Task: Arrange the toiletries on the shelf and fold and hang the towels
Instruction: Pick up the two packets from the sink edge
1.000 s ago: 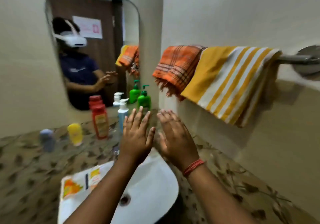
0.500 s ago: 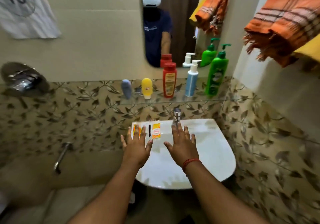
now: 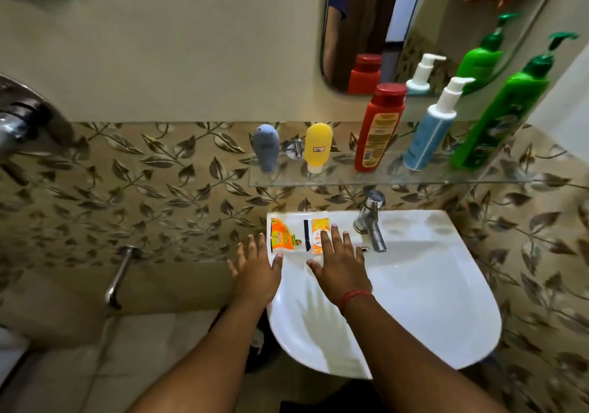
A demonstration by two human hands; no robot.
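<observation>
Both my hands hover flat, each grip slack and empty: left hand (image 3: 256,274) beside the washbasin (image 3: 446,301), right hand (image 3: 341,267) over the orange sachets (image 3: 288,235).

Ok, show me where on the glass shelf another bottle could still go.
The widest bare stretch of the glass shelf lies between the yellow tube and the red bottle. A narrower gap sits between the grey tube and the yellow one. The right end, around the blue pump bottle and green pump bottle, is crowded.
</observation>
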